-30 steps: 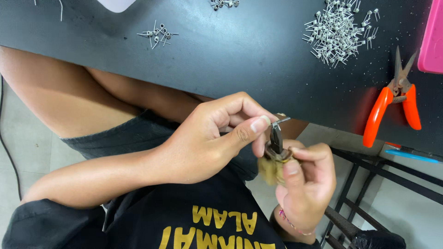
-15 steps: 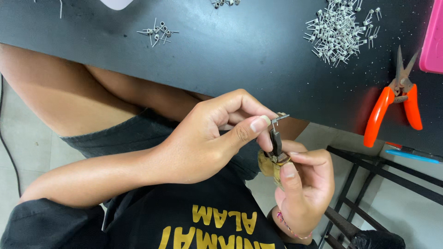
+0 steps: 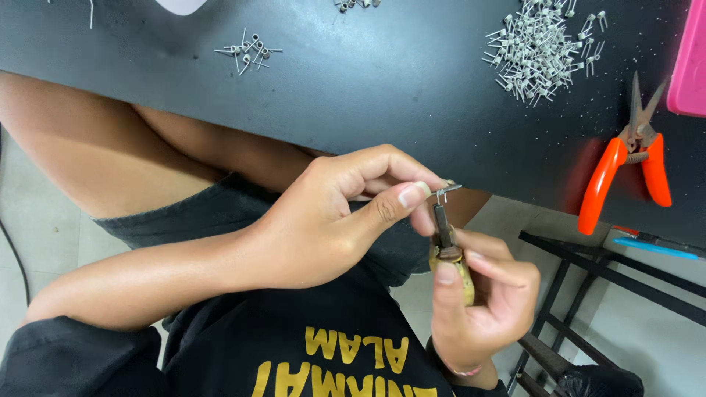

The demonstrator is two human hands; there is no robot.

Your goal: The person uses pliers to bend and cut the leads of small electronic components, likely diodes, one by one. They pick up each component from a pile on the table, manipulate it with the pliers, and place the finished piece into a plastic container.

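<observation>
Wire coil (image 3: 446, 190) sits at the tip of a small hand tool (image 3: 446, 234), held below the near edge of the black table (image 3: 353, 81), above the person's lap. The left hand (image 3: 331, 220) pinches the coil between thumb and forefinger, closed on it from the left side. The right hand (image 3: 482, 301) is clenched around the tool's yellowish wooden handle, directly below the coil. The tool's long axis runs nearly upright in the picture, dark metal shaft pointing toward the table edge; the coil lies across that axis, its legs pointing right. The left hand is the nearer of the 2 to the coil, touching it. On the table, a large pile of coils (image 3: 540, 48) lies far right, a small cluster of coils (image 3: 246, 51) far left, and orange-handled snips (image 3: 632, 158) at right, well apart from both hands.
</observation>
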